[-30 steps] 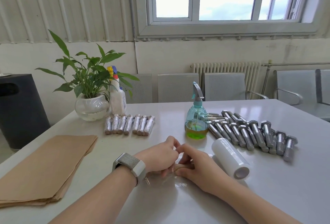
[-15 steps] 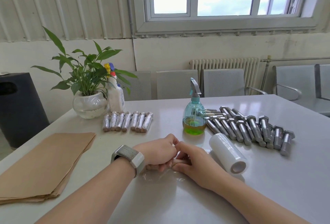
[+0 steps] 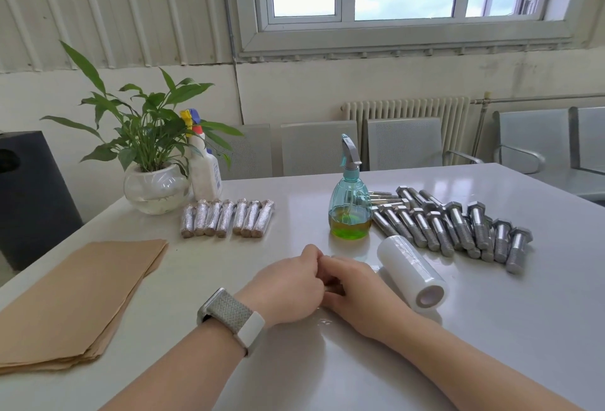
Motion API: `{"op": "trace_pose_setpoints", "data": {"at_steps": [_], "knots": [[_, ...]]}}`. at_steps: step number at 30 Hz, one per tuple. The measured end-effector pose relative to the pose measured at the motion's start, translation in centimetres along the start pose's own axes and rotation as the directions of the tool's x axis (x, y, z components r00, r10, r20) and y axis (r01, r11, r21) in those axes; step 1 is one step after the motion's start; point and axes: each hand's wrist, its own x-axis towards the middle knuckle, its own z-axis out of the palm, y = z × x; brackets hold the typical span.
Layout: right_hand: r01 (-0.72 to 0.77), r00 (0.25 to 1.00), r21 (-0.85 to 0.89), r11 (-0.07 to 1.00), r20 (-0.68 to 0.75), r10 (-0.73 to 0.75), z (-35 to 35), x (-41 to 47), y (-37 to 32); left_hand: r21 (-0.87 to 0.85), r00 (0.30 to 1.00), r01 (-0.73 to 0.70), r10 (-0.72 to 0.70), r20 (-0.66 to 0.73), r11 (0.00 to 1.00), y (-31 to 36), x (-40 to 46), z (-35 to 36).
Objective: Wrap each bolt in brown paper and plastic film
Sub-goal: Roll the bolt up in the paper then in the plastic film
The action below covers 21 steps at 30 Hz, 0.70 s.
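My left hand and my right hand meet at the table's middle, fingers curled round a paper-wrapped bolt that is almost hidden between them. Clear film lies on the table under the hands. A white roll of plastic film lies just right of my right hand. Several bare steel bolts are heaped at the right. Several wrapped bolts lie in a row at the back left. A stack of brown paper sits at the left.
A teal spray bottle with green liquid stands behind the hands. A potted plant and a white spray bottle stand at the back left. Grey chairs line the far side; a black bin stands left of the white table.
Both hands have stayed together on the bolt, with only small finger shifts. The camera has tilted up slightly, so everything sits a little lower in view.
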Motion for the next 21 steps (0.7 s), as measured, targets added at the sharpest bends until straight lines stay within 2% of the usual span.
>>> {"op": "trace_pose_setpoints", "data": {"at_steps": [3, 5, 7, 9, 11, 15, 21], "knots": [[-0.078, 0.996, 0.03, 0.996, -0.027, 0.079, 0.1, 0.0, 0.3, 0.096, 0.986, -0.013, 0.029, -0.165, 0.995, 0.3, -1.2, 1.4], [-0.108, 0.994, 0.041, 0.993, -0.026, 0.109, 0.2, 0.0, 0.4, 0.157, 0.949, 0.005, 0.044, -0.313, 0.988, 0.7, -1.7, 2.8], [-0.12, 0.992, 0.052, 0.991, -0.031, 0.121, 0.3, 0.0, 0.5, 0.169, 0.896, 0.032, 0.047, -0.441, 0.985, 1.1, -1.8, 4.1], [-0.125, 0.991, 0.055, 0.991, -0.036, 0.127, 0.2, 0.0, 0.5, 0.136, 0.86, 0.037, 0.038, -0.509, 0.99, 1.3, -1.8, 5.1], [-0.105, 0.994, 0.05, 0.993, -0.02, 0.106, 0.2, 0.0, 0.5, 0.059, 0.855, 0.03, 0.005, -0.518, 0.998, 1.2, -1.9, 5.3], [-0.049, 0.998, 0.015, 0.999, 0.037, 0.048, 0.1, 0.0, 0.3, -0.038, 0.891, 0.003, -0.02, -0.454, 0.999, 1.0, -2.0, 4.8], [-0.026, 0.997, -0.046, 0.999, 0.066, 0.029, -0.2, 0.2, -0.4, 0.049, 0.887, 0.025, 0.0, -0.461, 0.999, 1.7, -2.8, 5.3]]}}
